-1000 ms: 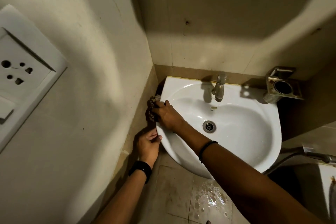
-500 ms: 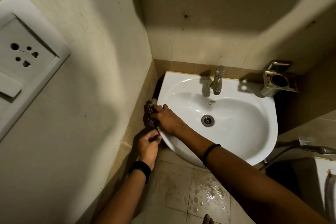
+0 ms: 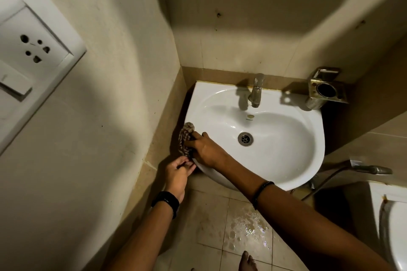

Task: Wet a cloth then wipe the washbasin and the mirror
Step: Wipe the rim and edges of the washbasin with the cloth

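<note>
A white washbasin (image 3: pixel 286 160) hangs in the corner, with a metal tap (image 3: pixel 255 92) at its back and a drain (image 3: pixel 245 138) in the bowl. My right hand (image 3: pixel 206 149) presses a checked cloth (image 3: pixel 185 138) against the basin's left rim and outer side. Just below it, my left hand (image 3: pixel 179 172) pinches the cloth's hanging lower end beside the basin's underside. A black band sits on each wrist. The mirror is out of the frame.
A wall with a white socket plate (image 3: pixel 33 50) stands close on the left. A metal holder (image 3: pixel 326 90) is fixed to the right of the tap. A hose sprayer (image 3: pixel 370 169) and a white toilet (image 3: pixel 392 226) are at right. Water lies on the floor tiles (image 3: pixel 248 226).
The camera has tilted down, so the mirror's lower edge has left the top of the frame. My right hand with the cloth has slid a little forward along the basin's left rim.
</note>
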